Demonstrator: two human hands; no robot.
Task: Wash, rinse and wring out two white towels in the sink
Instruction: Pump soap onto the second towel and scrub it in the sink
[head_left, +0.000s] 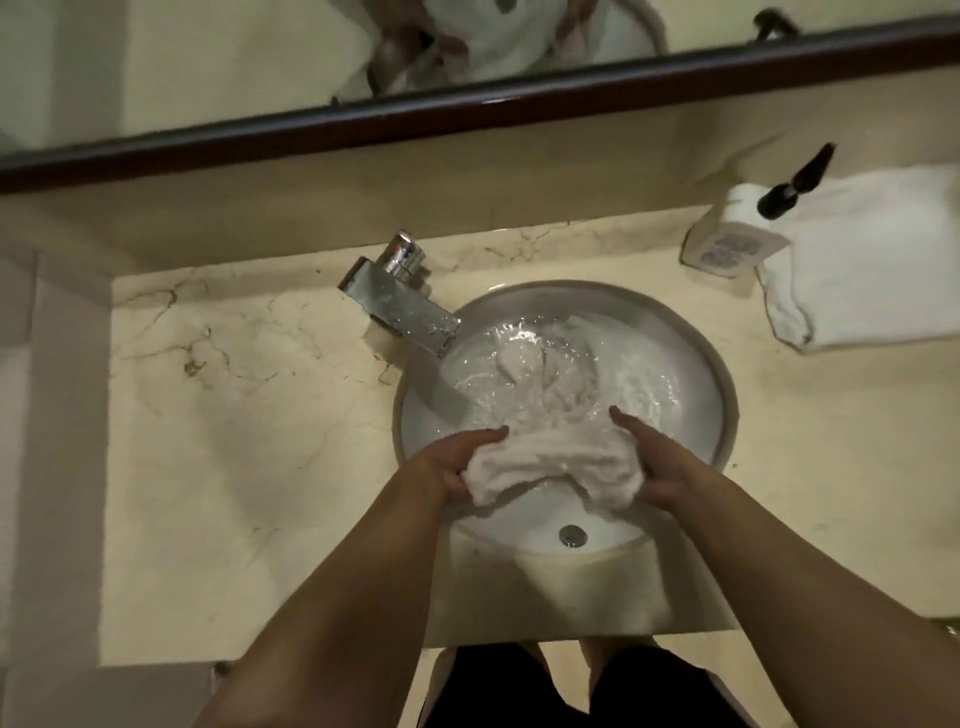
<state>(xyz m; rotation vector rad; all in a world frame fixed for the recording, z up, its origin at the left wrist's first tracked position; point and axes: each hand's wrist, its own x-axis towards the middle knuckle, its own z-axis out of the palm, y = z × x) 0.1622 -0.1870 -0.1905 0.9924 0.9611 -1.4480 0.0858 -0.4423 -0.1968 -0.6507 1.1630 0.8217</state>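
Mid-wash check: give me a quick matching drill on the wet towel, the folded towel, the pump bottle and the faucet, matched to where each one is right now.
Things:
1. wet towel
2. folded towel
3. pump bottle
4. faucet

Places:
A. spout reaching over the sink's far-left rim
B. flat on the counter at far right
C. gripped by the left hand and right hand over the sink
D. upright beside the folded towel

Pairs: 1-C, 2-B, 3-D, 4-A

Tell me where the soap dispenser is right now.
In the head view, the soap dispenser stands on the counter's far right, beyond the sink, beside the folded towel.
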